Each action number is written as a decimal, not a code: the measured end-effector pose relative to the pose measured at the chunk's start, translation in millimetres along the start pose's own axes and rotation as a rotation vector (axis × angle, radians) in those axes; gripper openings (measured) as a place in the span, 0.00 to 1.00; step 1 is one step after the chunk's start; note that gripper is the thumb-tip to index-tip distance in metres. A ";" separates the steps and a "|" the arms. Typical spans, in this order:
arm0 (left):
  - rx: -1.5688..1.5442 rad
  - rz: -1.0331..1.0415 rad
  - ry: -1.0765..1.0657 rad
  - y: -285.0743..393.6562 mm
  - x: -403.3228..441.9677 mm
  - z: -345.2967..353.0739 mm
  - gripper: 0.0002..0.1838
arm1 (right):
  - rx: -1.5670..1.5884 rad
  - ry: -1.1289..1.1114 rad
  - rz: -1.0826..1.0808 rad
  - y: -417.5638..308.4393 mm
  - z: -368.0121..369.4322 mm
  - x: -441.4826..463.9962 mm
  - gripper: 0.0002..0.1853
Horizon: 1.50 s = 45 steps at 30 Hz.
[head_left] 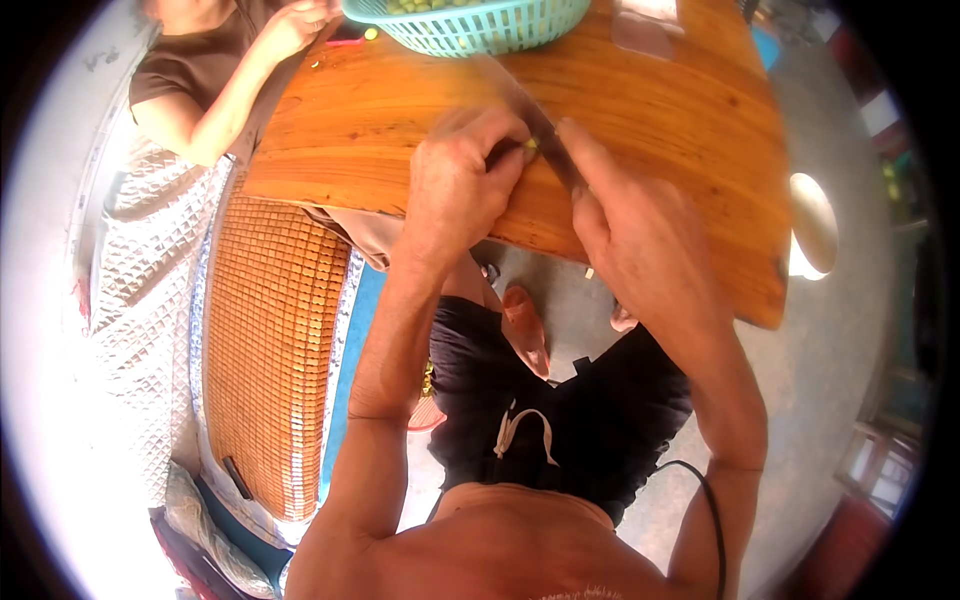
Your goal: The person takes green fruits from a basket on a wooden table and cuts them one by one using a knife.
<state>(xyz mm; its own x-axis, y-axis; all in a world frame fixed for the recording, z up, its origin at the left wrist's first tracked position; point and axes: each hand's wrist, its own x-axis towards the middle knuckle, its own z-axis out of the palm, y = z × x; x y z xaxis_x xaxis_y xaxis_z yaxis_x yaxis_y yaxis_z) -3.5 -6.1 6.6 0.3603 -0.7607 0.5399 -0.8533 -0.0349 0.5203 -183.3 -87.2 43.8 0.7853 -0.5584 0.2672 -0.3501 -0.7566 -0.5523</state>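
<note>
My right hand (640, 220) is closed round the handle end of a knife (545, 130), whose broad dark blade slants away toward the far left over the table. My left hand (455, 175) is pinched closed beside the blade. At its fingertips shows a small yellow-green fruit (531, 146), touching or almost touching the blade; most of it is hidden. Beyond both hands stands a turquoise plastic basket (490, 30) with several small green fruits (430, 6) in it.
The wooden table (680, 130) has its near edge just under my wrists. Across its left corner sits another person (190, 90), one hand raised near the basket. A small green fruit (371, 34) lies by that hand. A bench with a beaded mat (265, 340) stands left.
</note>
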 end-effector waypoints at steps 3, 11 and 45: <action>-0.001 0.008 0.007 -0.2 -0.3 0.7 0.08 | 0.015 -0.007 0.000 2.2 1.6 1.1 0.25; -0.026 -0.031 0.002 -2.7 -4.0 3.1 0.08 | 0.204 0.109 0.013 7.4 -1.3 -16.5 0.26; 0.368 -0.362 0.154 -138.6 89.5 -31.7 0.14 | 0.764 0.285 0.195 58.9 -21.0 -60.3 0.29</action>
<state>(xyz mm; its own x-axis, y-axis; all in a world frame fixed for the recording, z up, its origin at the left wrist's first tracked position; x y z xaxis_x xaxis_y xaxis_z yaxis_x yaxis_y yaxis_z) 159.0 -48.8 3.8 0.6832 -0.5551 0.4745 -0.7302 -0.5226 0.4401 -262.1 -105.3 11.7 0.5513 -0.7978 0.2439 0.0562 -0.2562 -0.9650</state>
